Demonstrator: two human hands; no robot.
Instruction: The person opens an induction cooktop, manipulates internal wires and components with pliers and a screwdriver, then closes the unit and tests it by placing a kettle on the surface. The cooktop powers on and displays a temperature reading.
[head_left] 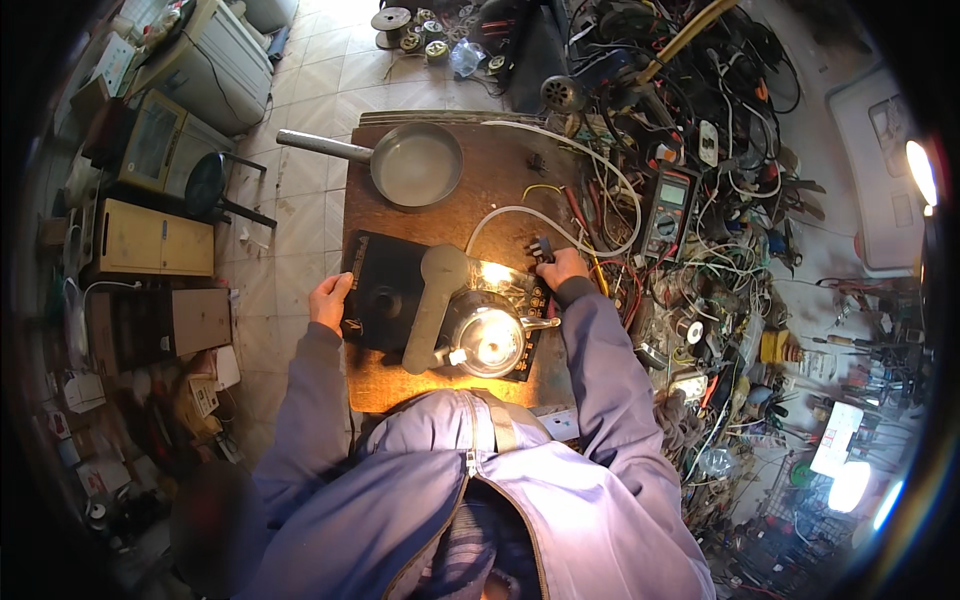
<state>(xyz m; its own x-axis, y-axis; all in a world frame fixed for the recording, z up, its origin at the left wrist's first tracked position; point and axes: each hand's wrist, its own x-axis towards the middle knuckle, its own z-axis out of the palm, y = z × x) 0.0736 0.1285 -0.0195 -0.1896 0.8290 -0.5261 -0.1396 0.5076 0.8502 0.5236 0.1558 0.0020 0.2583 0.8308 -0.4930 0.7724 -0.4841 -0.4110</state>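
Observation:
A flat black induction cooktop (385, 270) lies on the brown wooden table. My left hand (330, 302) is at its left edge, fingers bent and closed against it. Near the cooktop's far right corner, my right hand (564, 270) closes round a dark power plug (541, 246) with its prongs pointing away. A shiny round kettle (487, 338), its spout toward the right, sits over the right part of the cooktop under a bright reflection. Beside the kettle stretches a long grey piece (437, 305) whose kind I cannot make out. A grey frying pan (417, 165) rests at the table's far left.
A pale cord (632, 190) loops across the table's right side. There, a multimeter (667, 212) lies among tangled wires and tools. Wire spools (391, 22) stand on the tiled floor (300, 190) beyond. Cabinets (157, 238) line the left, near a dark stool (207, 184).

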